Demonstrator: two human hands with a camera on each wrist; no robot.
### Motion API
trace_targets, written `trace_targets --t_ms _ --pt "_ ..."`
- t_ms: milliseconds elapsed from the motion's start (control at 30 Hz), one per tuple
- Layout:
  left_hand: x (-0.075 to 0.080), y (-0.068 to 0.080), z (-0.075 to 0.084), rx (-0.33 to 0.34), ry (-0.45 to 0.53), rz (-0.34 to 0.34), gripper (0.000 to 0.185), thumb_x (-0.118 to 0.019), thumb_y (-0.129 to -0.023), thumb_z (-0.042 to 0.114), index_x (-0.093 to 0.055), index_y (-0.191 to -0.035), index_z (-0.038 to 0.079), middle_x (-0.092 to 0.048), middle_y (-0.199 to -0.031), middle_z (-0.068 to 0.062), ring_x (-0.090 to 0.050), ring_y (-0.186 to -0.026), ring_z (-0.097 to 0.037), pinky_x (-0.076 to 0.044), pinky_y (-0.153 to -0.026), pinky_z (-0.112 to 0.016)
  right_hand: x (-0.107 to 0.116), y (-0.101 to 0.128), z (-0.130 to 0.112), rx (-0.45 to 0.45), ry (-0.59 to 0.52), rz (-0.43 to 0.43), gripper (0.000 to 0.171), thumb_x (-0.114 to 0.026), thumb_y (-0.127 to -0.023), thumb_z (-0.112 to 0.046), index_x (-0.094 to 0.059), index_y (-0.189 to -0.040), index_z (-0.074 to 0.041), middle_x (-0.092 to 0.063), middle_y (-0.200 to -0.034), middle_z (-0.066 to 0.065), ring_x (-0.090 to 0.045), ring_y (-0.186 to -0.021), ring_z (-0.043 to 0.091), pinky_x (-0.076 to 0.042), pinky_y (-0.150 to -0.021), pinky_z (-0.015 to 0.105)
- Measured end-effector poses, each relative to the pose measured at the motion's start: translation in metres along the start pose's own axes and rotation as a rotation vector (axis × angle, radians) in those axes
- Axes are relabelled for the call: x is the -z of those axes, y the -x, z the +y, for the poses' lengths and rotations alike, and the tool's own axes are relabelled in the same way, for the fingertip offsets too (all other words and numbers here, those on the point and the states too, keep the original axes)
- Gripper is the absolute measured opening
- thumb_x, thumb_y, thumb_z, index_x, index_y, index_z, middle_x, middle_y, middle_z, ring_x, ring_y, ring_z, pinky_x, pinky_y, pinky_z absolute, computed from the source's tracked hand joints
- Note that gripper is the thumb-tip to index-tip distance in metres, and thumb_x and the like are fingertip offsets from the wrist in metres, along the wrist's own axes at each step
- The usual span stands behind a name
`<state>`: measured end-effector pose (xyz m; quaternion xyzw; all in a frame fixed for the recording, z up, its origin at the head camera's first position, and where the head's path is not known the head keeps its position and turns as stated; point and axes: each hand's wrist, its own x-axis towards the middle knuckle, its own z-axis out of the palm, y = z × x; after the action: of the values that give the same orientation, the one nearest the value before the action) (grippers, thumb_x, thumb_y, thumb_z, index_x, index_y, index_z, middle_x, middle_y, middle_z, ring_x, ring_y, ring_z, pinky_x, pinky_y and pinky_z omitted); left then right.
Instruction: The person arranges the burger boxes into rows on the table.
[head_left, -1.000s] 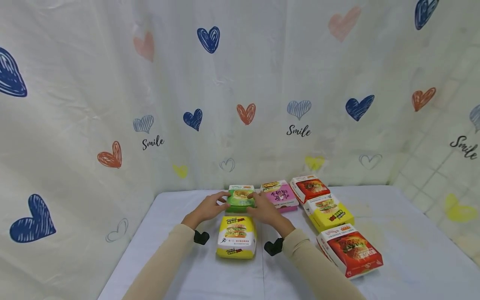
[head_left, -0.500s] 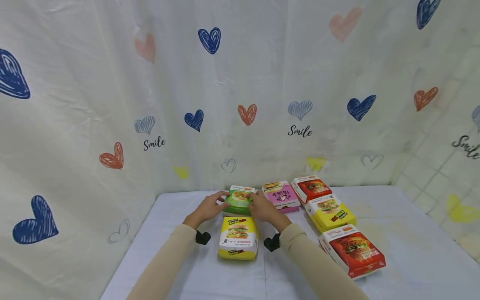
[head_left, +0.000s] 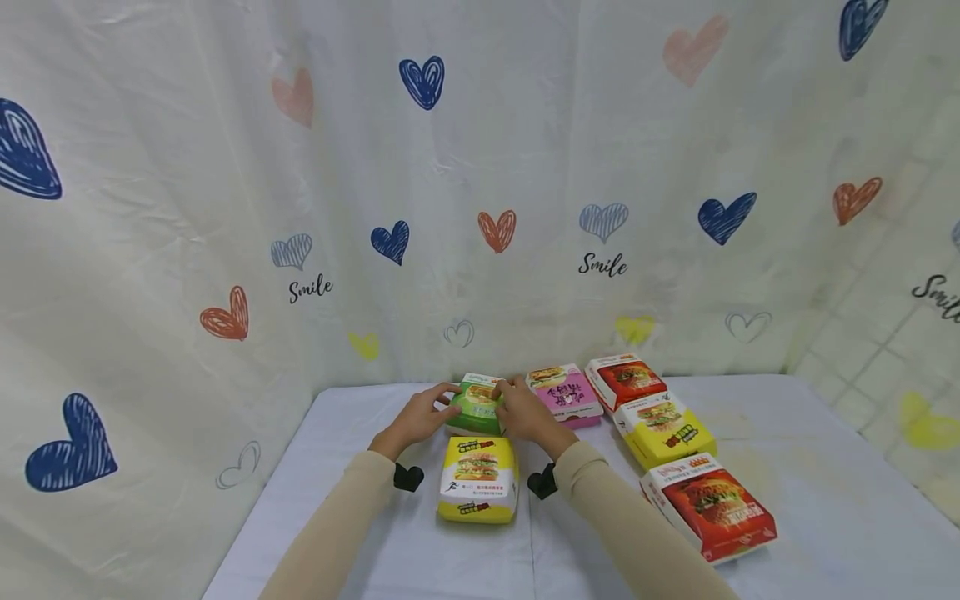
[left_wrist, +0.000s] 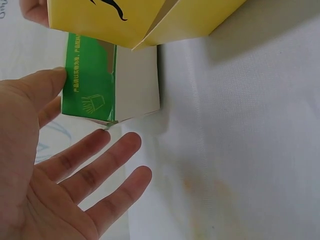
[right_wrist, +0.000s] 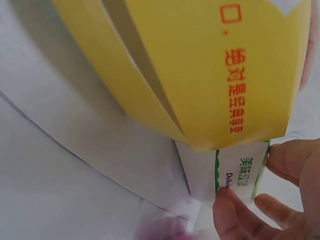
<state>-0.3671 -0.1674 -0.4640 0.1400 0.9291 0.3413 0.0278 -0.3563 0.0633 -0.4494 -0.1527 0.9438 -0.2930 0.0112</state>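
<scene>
A green burger box (head_left: 476, 402) lies at the back of the white table (head_left: 360, 533), just behind a yellow burger box (head_left: 478, 479). My left hand (head_left: 444, 406) is at its left side. In the left wrist view the thumb (left_wrist: 47, 82) touches the green box (left_wrist: 95, 80) while the fingers (left_wrist: 95, 167) stay straight and spread beside it. My right hand (head_left: 504, 398) reaches over the box's right side. In the right wrist view its fingertips (right_wrist: 292, 155) pinch the green box's white side panel (right_wrist: 240, 172), just past the yellow box (right_wrist: 210, 65).
To the right, a pink box (head_left: 566, 392), a red box (head_left: 626, 379), a second yellow box (head_left: 663, 427) and a larger red box (head_left: 708, 507) lie in a curved row. A heart-print curtain (head_left: 480, 183) hangs right behind the table.
My right hand has slid leftward, further over the top of the green box, and the box now sits slightly tilted. The left hand stays at its left edge.
</scene>
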Motion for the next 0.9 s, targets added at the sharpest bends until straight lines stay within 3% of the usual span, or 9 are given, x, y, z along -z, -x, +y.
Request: trace_targets --t_ms 200,500,667,900 --pt "-0.001 -0.004 -0.001 0.018 -0.003 -0.003 0.037 -0.062 -0.102 0.040 -0.057 -0.138 0.031 -0.064 -0.133 -0.012 -0.066 -0.108 -0.026 -0.056 -0.092 -0.045 0.004 -0.001 0.000 -0.015 -0.005 -0.016 0.029 -0.058 -0.104 -0.020 -0.058 -0.132 -0.014 -0.036 -0.159 0.017 -0.057 -0.119 0.030 -0.052 -0.096 0.046" --pt "-0.001 -0.007 -0.006 0.033 0.013 -0.008 0.039 -0.061 -0.102 0.040 -0.057 -0.140 0.031 -0.063 -0.134 -0.012 -0.065 -0.111 -0.027 -0.056 -0.091 -0.045 0.005 -0.005 0.000 -0.044 -0.035 -0.062 0.057 -0.060 -0.102 -0.025 -0.042 -0.155 -0.009 -0.029 -0.164 0.019 -0.045 -0.143 0.040 -0.041 -0.115 0.056" --pt "-0.002 -0.008 -0.007 0.031 0.025 0.001 0.040 -0.061 -0.103 0.039 -0.057 -0.142 0.032 -0.063 -0.136 -0.013 -0.064 -0.111 -0.028 -0.055 -0.091 -0.046 0.004 -0.007 0.000 -0.068 -0.044 -0.067 0.059 -0.060 -0.103 -0.026 -0.040 -0.156 -0.010 -0.027 -0.165 0.019 -0.047 -0.140 0.038 -0.043 -0.113 0.053" --pt "-0.003 -0.011 -0.011 0.007 0.008 0.025 0.040 -0.062 -0.103 0.036 -0.058 -0.142 0.029 -0.064 -0.134 -0.013 -0.065 -0.108 -0.027 -0.055 -0.088 -0.043 0.003 -0.005 0.001 -0.065 -0.053 -0.063 0.053 -0.056 -0.104 -0.023 -0.043 -0.154 -0.008 -0.027 -0.162 0.021 -0.055 -0.125 0.032 -0.051 -0.102 0.048"
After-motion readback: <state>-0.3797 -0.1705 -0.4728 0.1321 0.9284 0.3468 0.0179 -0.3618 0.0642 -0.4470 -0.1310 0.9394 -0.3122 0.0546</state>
